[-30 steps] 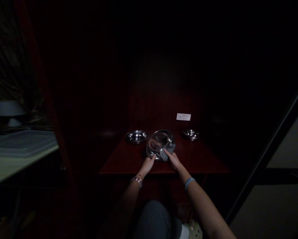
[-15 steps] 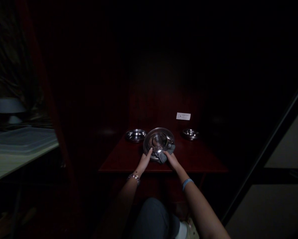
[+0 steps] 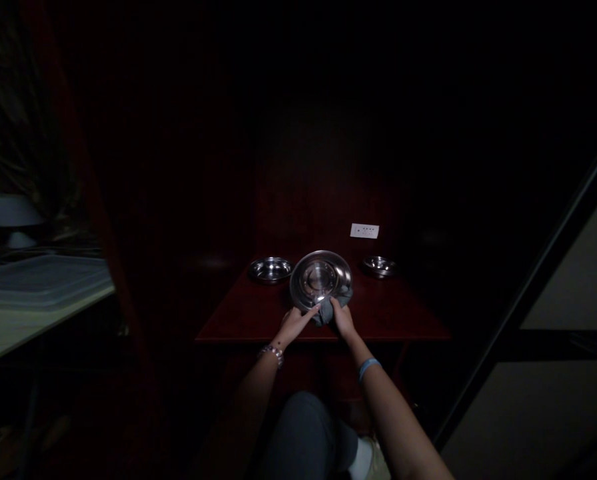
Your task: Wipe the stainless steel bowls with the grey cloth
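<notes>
A shiny round metal bowl is tilted up above the front of the dark red table, its inside facing me. My left hand grips the bowl's lower left rim, thumb lying over the edge. At the lower right rim my right hand is closed on a grey cloth, which is bunched against the metal. The fingers of both hands are partly hidden behind the bowl and cloth.
On the dark red table, a metal dish sits back left and smaller metal bowls back right. A white socket plate is on the wall behind. Clear plastic lids lie on a pale table at left.
The bowl has turned a little in my hands and its inside faces me more fully. My left thumb has shifted right along the rim, closer to the cloth.
</notes>
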{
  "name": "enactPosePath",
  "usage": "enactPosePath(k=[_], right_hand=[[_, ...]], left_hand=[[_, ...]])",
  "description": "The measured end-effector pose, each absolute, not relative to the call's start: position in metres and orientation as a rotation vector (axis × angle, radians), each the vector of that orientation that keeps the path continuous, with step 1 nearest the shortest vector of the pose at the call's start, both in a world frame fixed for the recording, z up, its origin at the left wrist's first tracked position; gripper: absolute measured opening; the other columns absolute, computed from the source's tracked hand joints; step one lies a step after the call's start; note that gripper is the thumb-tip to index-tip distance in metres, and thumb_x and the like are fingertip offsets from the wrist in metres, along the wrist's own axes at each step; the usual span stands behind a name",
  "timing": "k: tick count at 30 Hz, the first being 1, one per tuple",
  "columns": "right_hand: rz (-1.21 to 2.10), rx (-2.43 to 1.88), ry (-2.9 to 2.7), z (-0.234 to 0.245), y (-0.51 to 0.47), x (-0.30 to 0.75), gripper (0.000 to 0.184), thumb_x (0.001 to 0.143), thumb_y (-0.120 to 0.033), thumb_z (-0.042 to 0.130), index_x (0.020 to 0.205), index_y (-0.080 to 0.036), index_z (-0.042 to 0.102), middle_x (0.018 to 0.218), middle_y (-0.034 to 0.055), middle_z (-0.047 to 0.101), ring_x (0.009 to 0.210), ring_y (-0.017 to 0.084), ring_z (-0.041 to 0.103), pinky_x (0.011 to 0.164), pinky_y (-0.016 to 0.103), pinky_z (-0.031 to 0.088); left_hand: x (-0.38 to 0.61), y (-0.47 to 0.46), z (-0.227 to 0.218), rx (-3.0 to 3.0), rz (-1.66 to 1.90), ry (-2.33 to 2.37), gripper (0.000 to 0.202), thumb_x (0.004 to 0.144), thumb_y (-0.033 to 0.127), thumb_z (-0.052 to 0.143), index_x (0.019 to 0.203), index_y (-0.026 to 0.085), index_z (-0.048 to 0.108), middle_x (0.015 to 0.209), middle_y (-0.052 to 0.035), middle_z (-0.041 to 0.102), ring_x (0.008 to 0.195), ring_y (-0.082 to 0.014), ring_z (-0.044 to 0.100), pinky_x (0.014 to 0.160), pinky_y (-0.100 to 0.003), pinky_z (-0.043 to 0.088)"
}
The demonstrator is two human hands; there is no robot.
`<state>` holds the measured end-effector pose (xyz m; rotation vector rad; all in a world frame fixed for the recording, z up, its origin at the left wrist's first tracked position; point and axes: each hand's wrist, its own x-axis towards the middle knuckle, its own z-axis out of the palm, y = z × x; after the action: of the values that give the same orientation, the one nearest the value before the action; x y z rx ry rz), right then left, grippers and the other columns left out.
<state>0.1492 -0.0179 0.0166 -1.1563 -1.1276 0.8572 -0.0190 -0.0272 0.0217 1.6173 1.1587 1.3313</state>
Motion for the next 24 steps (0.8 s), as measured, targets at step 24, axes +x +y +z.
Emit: enactPosePath(k=[24], right_hand=[[0.765, -1.18, -1.197, 0.014, -0.014, 0.15, 0.044, 0.081, -0.049, 0.056, 0.109, -0.018, 0.07, 0.115, 0.0072, 0.073, 0.113, 0.025, 0.064, 0.104, 0.037, 0.044]], left_hand=[[-0.02, -0.011, 0.014, 1.609, 1.385, 1.167, 0.048, 0.087, 0.047, 0.054, 0.119, 0.014, 0.068, 0.124, -0.0126, 0.069, 0.124, -0.0278, 0.06, 0.109, -0.039, 0.04]])
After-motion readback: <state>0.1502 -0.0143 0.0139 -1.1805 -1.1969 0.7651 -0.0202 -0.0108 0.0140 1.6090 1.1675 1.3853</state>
